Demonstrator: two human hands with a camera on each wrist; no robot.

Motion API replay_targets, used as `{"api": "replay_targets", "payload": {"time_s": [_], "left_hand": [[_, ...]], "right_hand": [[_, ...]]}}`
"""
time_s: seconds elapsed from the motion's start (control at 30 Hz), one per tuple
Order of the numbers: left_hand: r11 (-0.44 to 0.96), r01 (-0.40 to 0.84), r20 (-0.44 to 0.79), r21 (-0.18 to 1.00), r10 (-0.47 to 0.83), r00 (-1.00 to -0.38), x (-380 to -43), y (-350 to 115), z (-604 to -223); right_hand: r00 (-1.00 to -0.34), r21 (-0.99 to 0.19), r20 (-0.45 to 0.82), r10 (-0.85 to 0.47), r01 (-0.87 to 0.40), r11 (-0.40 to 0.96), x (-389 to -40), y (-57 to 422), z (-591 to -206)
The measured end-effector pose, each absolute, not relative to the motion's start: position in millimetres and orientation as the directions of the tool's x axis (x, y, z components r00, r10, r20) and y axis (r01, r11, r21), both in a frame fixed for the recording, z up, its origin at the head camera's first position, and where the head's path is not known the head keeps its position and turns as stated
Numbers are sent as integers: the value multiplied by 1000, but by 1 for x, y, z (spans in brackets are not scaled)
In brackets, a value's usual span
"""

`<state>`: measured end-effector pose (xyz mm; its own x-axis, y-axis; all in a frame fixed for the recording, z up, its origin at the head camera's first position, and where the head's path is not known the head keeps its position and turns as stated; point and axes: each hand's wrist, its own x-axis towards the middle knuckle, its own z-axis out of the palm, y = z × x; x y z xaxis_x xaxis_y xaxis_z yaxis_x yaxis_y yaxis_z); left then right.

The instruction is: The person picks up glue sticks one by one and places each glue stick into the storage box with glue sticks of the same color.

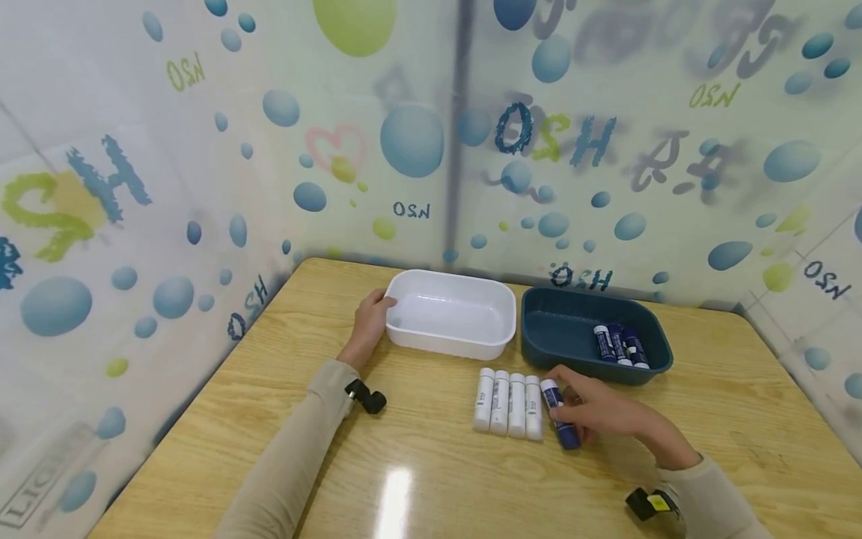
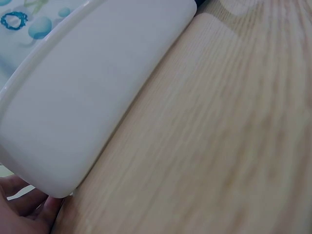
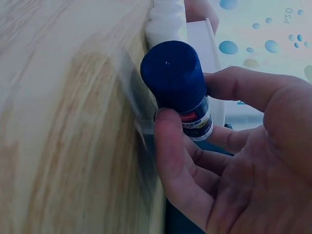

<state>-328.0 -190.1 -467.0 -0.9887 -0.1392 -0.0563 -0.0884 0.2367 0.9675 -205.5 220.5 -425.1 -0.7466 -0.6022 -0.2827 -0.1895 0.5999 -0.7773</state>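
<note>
My left hand (image 1: 368, 320) grips the left end of a white plastic tray (image 1: 447, 345), its thumb at the rim. In the left wrist view the fingers (image 2: 30, 204) curl beside the tray's lower corner. My right hand (image 1: 602, 404) pinches a navy glue stick (image 1: 566, 434) with a white cap, between thumb and fingers. The right wrist view shows that glue stick (image 3: 173, 73) with its blue base toward the camera. Just left of it, several white glue sticks (image 1: 508, 404) lie side by side in a row on the table.
A dark blue tray (image 1: 555, 352) stands right of the white one, with three navy glue sticks (image 1: 621, 346) lying in its right part. Both stand at the back of the wooden table (image 1: 417, 419), near a curtain (image 1: 431, 224) printed with bubbles. Light glares off the table front.
</note>
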Motion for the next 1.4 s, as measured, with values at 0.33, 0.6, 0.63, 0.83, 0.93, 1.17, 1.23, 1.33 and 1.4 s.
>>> {"api": "replay_targets", "payload": {"time_s": [0.33, 0.6, 0.63, 0.83, 0.93, 1.17, 1.23, 1.33, 1.4], "left_hand": [[239, -83, -46, 967, -154, -987, -324, -192, -468], [232, -89, -53, 969, -157, -986, -323, -193, -470], [233, -89, -53, 968, -158, -986, -323, -194, -470], [240, -82, -44, 967, -160, -986, -324, -194, -471], [241, -79, -40, 967, -163, -986, -323, -193, -470], [254, -75, -36, 964, -156, -987, -326, -191, -471], [257, -71, -32, 964, -153, -988, -327, -190, -470], [257, -62, -22, 964, -158, -987, -327, -190, -468], [258, -60, -20, 964, -157, -987, -328, -189, -467]], "right_hand": [[-766, -781, -268, -584, -182, 597, -205, 219, -414], [-758, -798, -259, -599, -182, 575, -207, 218, -411], [-758, -799, -257, -599, -181, 573, -207, 218, -411], [-753, -803, -250, -609, -190, 565, -210, 216, -408], [-747, -802, -246, -617, -201, 563, -211, 215, -405], [-741, -792, -246, -625, -218, 570, -213, 209, -401], [-741, -791, -248, -624, -217, 572, -214, 207, -400], [-736, -792, -255, -627, -213, 573, -216, 205, -401], [-733, -791, -260, -629, -212, 573, -217, 205, -402]]}}
